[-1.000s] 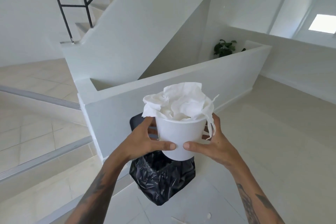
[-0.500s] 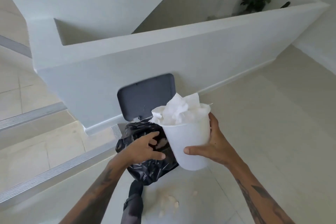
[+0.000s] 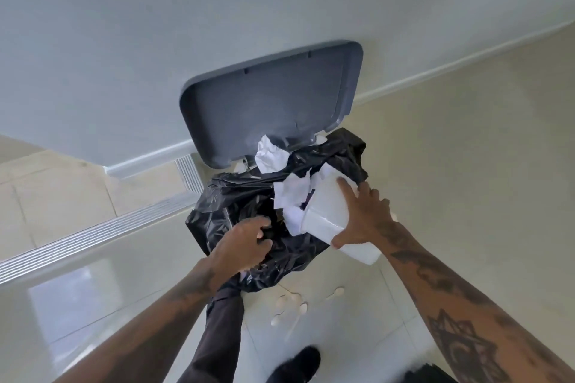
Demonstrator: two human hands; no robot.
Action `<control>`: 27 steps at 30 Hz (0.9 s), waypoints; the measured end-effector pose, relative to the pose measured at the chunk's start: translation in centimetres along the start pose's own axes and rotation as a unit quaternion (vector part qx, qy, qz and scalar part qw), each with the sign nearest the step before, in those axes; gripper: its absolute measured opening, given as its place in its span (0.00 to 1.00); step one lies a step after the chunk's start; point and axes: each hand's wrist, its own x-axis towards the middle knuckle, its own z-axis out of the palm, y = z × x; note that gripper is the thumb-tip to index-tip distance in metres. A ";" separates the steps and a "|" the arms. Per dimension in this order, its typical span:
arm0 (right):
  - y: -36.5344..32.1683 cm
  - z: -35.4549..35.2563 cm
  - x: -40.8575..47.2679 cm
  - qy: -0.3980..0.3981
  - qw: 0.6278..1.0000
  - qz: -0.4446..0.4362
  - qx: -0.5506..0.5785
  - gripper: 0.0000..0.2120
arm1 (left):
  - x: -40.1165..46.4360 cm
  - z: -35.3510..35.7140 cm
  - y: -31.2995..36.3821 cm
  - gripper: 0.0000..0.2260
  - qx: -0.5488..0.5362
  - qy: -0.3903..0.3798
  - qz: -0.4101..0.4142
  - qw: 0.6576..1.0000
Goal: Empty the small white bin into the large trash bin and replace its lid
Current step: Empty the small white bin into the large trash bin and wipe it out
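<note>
There is only one view, from the camera on my head, wide-angle and pitched steeply down at the floor (image 3: 466, 165) in front of me. It looks almost straight over the open large trash bin (image 3: 267, 221) from close above, with the white wall (image 3: 155, 40) behind it bending across the top of the frame. Both my forearms run in from the bottom edge, and my shoe (image 3: 295, 364) shows at the very bottom.

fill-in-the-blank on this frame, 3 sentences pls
1. The right hand holds the white bin tipped toward the ____ bag.
2. The grey lid of the trash bin stands ____.
3. The left hand grips the ____.

Missing words: black; open; bag
</note>
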 end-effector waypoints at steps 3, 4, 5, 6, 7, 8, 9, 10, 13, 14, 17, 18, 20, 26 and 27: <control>0.1 1.9 1.9 0.007 0.998 -0.005 0.057 0.66 | 3.2 1.4 1.9 0.25 -0.152 0.002 0.014 0.988; 0.1 2.4 2.1 0.021 0.997 -0.011 0.072 0.65 | 3.9 2.0 2.6 0.23 -0.169 -0.010 0.024 0.985; 0.0 2.6 2.2 0.034 0.995 -0.014 0.089 0.65 | 4.3 2.7 3.1 0.19 -0.168 -0.010 0.034 0.985; 0.0 2.8 2.4 0.037 0.994 -0.017 0.098 0.65 | 4.6 3.3 3.4 0.15 -0.161 0.009 0.041 0.986; 0.0 2.6 2.5 0.024 0.994 -0.021 0.102 0.65 | 4.7 3.8 3.6 0.11 -0.158 0.040 0.043 0.986; 0.2 2.2 2.8 -0.006 0.993 -0.021 0.113 0.63 | 4.8 4.3 3.6 0.08 -0.161 0.069 0.044 0.984; 0.6 1.7 3.3 -0.041 0.988 -0.013 0.148 0.60 | 4.7 4.6 3.4 0.06 -0.165 0.090 0.048 0.981; 0.7 0.9 3.8 -0.066 0.977 0.001 0.204 0.53 | 4.6 4.8 3.2 0.06 -0.166 0.103 0.055 0.979; -0.1 -1.2 5.0 0.039 0.959 0.055 0.274 0.27 | 4.5 4.9 3.0 0.05 -0.162 0.130 0.093 0.974; -0.8 -1.8 5.4 0.072 0.960 0.075 0.262 0.27 | 4.5 5.0 3.1 0.05 -0.160 0.138 0.108 0.971; -3.1 -2.9 6.1 0.028 0.960 0.120 0.251 0.32 | 4.8 5.6 3.5 0.04 -0.155 0.139 0.133 0.969; -3.6 -3.1 6.4 0.016 0.960 0.130 0.249 0.26 | 4.9 5.7 3.5 0.04 -0.150 0.134 0.136 0.970; -4.1 -3.8 7.0 -0.016 0.950 0.157 0.268 0.16 | 4.9 5.8 3.0 0.11 -0.129 0.106 0.127 0.978; -3.9 -5.5 7.2 0.041 0.975 0.117 0.185 0.13 | 3.1 5.5 -2.8 0.21 -0.007 0.044 0.011 0.999; -4.0 -5.4 7.1 0.064 0.981 0.096 0.158 0.13 | 2.7 5.4 -3.9 0.20 0.006 0.039 0.005 0.999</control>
